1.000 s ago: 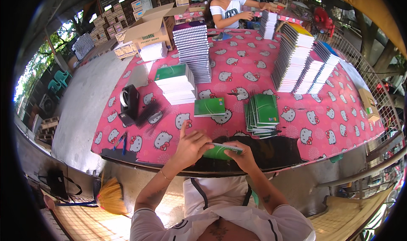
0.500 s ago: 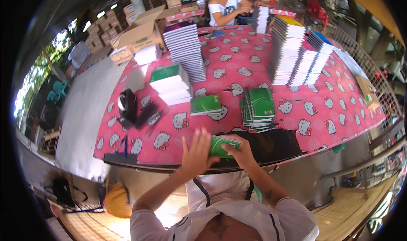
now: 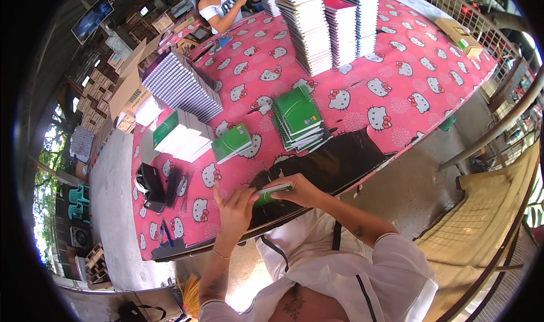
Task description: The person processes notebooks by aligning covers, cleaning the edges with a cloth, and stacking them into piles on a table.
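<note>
A small green-covered notebook (image 3: 265, 197) is held up at the table's near edge, tilted so that its page edge shows. My right hand (image 3: 299, 190) grips its right end, with the thumb on the green cover. At its left end is my left hand (image 3: 233, 207), fingers bent against the notebook and one finger pointing up; its thumb is hidden. Beyond my hands lies a fanned pile of green spiral notebooks (image 3: 298, 115). Left of that pile, a few green-covered pads without visible coils (image 3: 232, 142) lie flat, beside a taller green-topped paper stack (image 3: 184, 135).
Tall spiral notebook stacks stand at the back: yellow-topped (image 3: 306, 33), red-topped (image 3: 341, 30), blue-topped (image 3: 367, 19), and purple-topped (image 3: 184, 87) at left. A black tape dispenser (image 3: 150, 187), loose black coils (image 3: 177, 185) and pens (image 3: 166, 233) lie at left. A person (image 3: 224, 7) works across the table.
The view has turned and leaned, so the table appears rotated. My left hand has gone from flat and blurred to bent fingers at the notebook's end. The notebook is tipped more edge-up.
</note>
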The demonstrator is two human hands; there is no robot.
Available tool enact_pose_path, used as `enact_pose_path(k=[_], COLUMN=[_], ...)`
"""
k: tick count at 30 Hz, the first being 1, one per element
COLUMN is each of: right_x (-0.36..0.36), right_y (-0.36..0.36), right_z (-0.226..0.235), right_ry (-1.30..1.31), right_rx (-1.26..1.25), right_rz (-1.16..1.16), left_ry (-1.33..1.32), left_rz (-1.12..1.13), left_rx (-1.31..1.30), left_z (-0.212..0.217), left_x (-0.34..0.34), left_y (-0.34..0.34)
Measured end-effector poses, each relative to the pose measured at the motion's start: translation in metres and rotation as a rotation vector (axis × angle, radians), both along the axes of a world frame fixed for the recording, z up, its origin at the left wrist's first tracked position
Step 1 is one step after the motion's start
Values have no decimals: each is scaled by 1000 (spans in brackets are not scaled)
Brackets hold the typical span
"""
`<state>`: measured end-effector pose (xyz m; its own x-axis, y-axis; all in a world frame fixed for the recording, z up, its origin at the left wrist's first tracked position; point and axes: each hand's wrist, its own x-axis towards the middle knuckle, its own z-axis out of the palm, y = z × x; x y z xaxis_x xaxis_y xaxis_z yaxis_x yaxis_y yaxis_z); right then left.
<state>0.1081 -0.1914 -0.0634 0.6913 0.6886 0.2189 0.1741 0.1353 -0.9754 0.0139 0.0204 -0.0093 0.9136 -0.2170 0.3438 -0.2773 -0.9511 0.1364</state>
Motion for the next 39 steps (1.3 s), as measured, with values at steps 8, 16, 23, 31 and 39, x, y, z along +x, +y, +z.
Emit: enact_pose_path(k=[8,16,23,31,39], right_x=[-1,-2,-10,-4,0], right_y=[-4,-1,9,2,16], right_z=[2,-1,-4,16,-8], right_ry=[-47,-127,-89,-33,-138], right_rx=[-41,-13,10,-149,-22], right_rz=[52,30,-135,-36,-167], left_ry=[-51,29,134,-109,-9], left_rz=[22,84,234,158,174], left_rx=[-112,-262,284,135,154], left_z=[6,3,-66,-62,-60], left_x=[0,-11,-38,-24,-15], left_y=[-7,-14,-38,-33,-46])
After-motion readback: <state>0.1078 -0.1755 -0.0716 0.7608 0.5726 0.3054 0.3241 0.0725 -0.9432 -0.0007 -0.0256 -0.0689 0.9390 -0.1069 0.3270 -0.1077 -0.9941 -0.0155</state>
